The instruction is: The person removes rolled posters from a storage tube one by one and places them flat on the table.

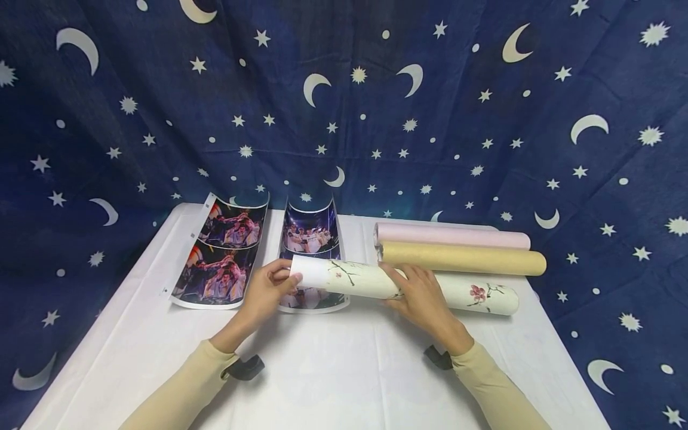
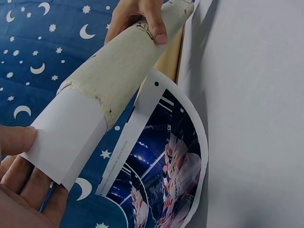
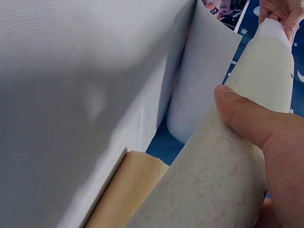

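Note:
A cream wallpaper roll [image 1: 371,279] with a plum-blossom print lies crosswise in front of me. Out of its left end sticks a rolled white paper [image 2: 71,128]. My left hand [image 1: 267,292] pinches the outer end of this paper, thumb on the near side and fingers curled at its edge. Around the middle of the wallpaper roll my right hand [image 1: 421,298] has its grip, the thumb [image 3: 247,114] laid along the surface. Behind the left hand, a curled photo print [image 1: 312,230] is partly covered by the wallpaper roll and the paper.
Another curled photo print [image 1: 228,257] lies at the left on the white-covered table [image 1: 322,370]. Beyond the right hand a yellow roll [image 1: 467,258] and a pink roll [image 1: 451,235] lie side by side. A dark blue star-and-moon cloth [image 1: 365,119] hangs behind the table.

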The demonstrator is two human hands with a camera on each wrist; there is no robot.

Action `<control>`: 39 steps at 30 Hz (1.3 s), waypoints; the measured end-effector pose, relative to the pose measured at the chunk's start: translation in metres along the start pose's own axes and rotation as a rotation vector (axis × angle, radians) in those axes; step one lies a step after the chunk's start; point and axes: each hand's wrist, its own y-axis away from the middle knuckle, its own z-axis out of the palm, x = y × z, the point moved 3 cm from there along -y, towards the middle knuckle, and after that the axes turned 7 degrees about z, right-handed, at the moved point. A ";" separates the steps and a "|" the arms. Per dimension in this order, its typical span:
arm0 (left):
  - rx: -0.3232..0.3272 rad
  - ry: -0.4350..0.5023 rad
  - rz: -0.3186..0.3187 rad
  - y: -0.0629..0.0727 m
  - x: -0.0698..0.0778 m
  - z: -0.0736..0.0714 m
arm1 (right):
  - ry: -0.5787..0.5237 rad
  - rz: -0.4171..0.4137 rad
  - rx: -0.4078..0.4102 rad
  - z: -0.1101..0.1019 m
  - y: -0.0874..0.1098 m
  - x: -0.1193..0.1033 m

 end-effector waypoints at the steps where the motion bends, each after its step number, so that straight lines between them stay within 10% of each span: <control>1: 0.002 -0.005 0.003 0.000 0.000 -0.001 | -0.001 0.001 -0.002 0.000 0.000 0.000; 39: 0.148 -0.080 -0.016 -0.001 0.001 -0.039 | 0.003 0.030 -0.027 -0.008 0.005 0.021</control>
